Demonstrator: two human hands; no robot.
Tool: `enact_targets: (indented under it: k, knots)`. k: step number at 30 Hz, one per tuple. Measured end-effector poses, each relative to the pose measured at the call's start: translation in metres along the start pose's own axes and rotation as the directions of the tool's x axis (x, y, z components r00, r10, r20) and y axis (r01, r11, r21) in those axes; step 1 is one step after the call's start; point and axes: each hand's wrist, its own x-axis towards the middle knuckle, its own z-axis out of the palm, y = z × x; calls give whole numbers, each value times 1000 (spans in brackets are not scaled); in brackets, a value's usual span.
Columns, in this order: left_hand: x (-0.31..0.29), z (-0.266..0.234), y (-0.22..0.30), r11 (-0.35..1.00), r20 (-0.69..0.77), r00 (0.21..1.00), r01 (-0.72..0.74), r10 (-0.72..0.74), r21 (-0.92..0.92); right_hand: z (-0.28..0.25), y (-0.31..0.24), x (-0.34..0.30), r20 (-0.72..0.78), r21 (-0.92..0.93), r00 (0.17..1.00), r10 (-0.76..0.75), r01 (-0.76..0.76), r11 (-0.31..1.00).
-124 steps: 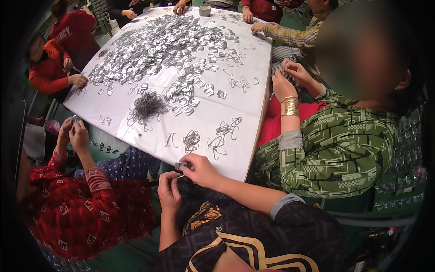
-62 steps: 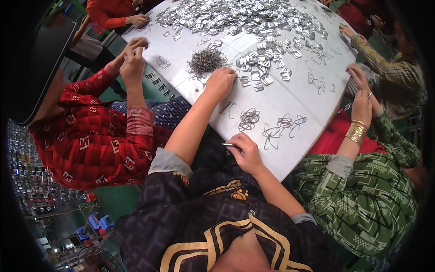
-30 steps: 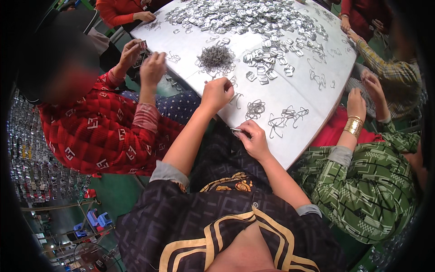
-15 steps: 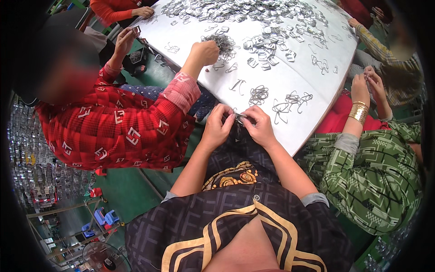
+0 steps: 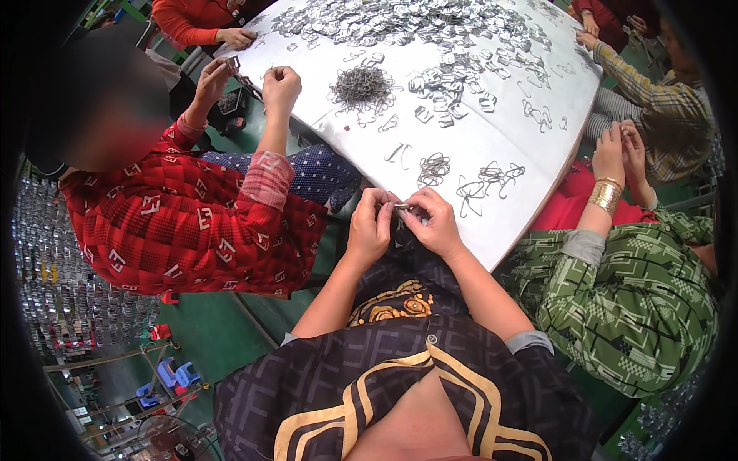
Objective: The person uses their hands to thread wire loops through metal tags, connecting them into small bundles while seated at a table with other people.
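Observation:
My left hand point(image 5: 370, 228) and my right hand point(image 5: 433, 223) meet over my lap at the near corner of the table. Thumbs and fingertips of both are pinched on a small metal buckle point(image 5: 401, 206), mostly covered by the fingers. Whether a wire piece is fitted in it, I cannot make out. Just beyond my hands on the white table point(image 5: 361, 154) lie a small tangle of wire loops point(image 5: 434, 169) and a looser group of bent wire pieces point(image 5: 490, 181). A pair of thin wire pieces point(image 5: 399, 155) rests to their left.
A large heap of metal buckles point(image 5: 446, 73) spreads over the far table, with a dense wire pile point(image 5: 361, 87) to its left. A co-worker in red plaid point(image 5: 192, 207) sits at left, another in green print point(image 5: 623, 307) at right. Others work farther off.
The left co-worker's hand has drawn back from the wire pile toward their other hand, pinching something thin. My hands stay together on the buckle, with a slight shift of the fingers.

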Motion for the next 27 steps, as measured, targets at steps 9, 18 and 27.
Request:
enact_targets:
  k: [9,18,27]
  knots:
    - [-8,-7,-2,999,-33,999,-31,30,-12,-15,-39,2,-336,-35,871,-359,370,928]
    - [-24,-9,8,993,-95,990,-95,101,63,-133,-117,57,-181,-180,849,-496,467,865]
    - [-30,-11,4,991,-134,986,-87,100,97,-180,-78,93,159,-315,969,-191,233,920]
